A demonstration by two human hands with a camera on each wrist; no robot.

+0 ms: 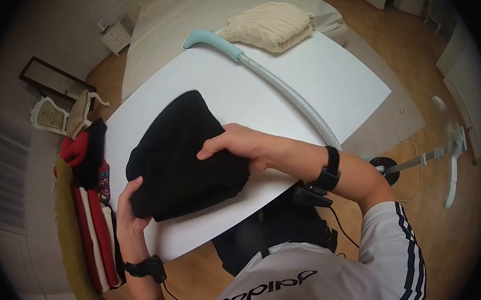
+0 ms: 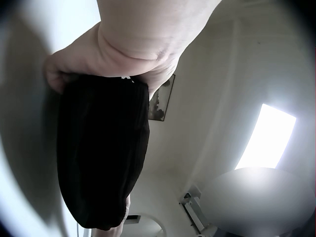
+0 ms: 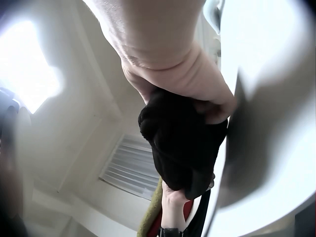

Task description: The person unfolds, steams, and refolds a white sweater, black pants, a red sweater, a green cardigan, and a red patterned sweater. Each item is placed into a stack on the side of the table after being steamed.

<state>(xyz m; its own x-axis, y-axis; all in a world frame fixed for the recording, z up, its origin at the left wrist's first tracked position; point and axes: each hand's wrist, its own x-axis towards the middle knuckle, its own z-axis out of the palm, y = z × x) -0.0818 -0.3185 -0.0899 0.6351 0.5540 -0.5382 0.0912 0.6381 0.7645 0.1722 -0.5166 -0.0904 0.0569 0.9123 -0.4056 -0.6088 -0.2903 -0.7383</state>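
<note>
A folded black garment (image 1: 181, 157) is held between both hands, close over the white tabletop (image 1: 345, 90). My left hand (image 1: 130, 209) grips its near left edge, thumb on top and the other fingers hidden beneath. On the opposite side, my right hand (image 1: 235, 147) grips the upper right edge, its thumb lying across the cloth. In the left wrist view the black bundle (image 2: 103, 153) hangs from the left hand as a thick, layered fold. From the right wrist, the cloth (image 3: 182, 138) looks bunched under the fingers.
A cream knitted sweater (image 1: 271, 25) lies folded at the table's far end. Beside it rests a pale blue steamer handle (image 1: 214, 42), its ribbed hose (image 1: 294, 95) running across the table's right part. Folded red, white and olive clothes (image 1: 87, 228) stand at the left edge.
</note>
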